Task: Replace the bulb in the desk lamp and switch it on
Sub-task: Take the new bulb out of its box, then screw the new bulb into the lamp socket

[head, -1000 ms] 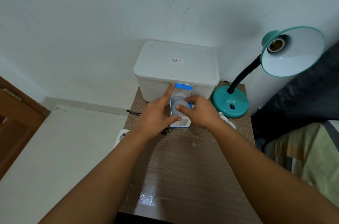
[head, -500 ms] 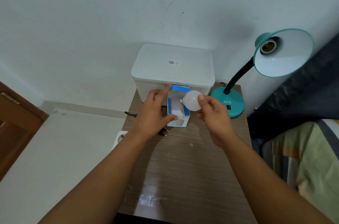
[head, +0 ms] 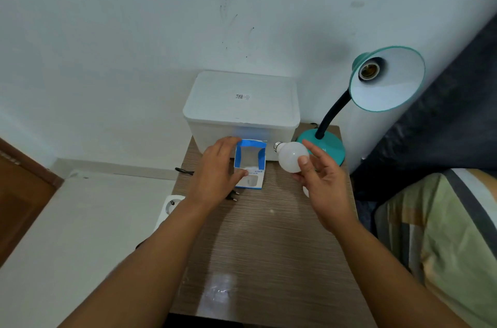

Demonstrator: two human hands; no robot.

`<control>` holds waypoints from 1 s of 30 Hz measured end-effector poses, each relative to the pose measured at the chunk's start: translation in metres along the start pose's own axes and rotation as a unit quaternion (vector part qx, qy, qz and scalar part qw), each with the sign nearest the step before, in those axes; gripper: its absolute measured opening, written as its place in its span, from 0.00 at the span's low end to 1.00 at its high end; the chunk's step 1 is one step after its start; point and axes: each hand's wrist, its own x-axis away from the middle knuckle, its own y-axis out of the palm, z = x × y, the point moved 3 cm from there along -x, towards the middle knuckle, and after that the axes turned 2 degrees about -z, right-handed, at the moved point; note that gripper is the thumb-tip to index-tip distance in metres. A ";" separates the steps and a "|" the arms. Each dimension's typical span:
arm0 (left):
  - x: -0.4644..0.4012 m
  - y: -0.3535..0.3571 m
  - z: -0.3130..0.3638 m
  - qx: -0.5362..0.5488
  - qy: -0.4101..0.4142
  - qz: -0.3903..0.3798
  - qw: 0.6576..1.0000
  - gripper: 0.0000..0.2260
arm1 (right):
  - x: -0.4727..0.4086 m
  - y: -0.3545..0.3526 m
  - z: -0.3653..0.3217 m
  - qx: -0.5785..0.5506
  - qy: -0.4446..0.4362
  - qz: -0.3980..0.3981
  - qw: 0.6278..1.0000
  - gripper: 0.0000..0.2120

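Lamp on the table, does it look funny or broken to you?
The lamp isn't broken, but its socket is empty, so no bulb is in it. The new bulb is in the right hand. The plug lies loose on the table, not in the outlet.
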 end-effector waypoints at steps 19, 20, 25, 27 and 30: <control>0.035 0.013 0.001 -0.024 0.002 -0.020 1.000 0.17 | 0.020 -0.015 0.004 0.037 0.008 0.017 0.999 0.19; 0.037 0.015 0.000 -0.027 0.000 -0.027 0.999 0.18 | 0.020 -0.014 0.004 0.035 0.006 0.016 0.999 0.18; 0.043 0.015 0.000 -0.036 -0.007 -0.047 0.998 0.22 | 0.024 -0.016 0.003 0.038 0.000 0.018 0.999 0.20; 0.043 0.013 0.003 -0.037 -0.010 -0.048 0.998 0.22 | 0.026 -0.017 0.002 0.054 -0.003 0.021 0.998 0.22; 0.039 0.008 0.009 -0.046 -0.012 -0.048 0.998 0.21 | 0.030 -0.021 -0.003 0.067 -0.018 0.028 0.997 0.20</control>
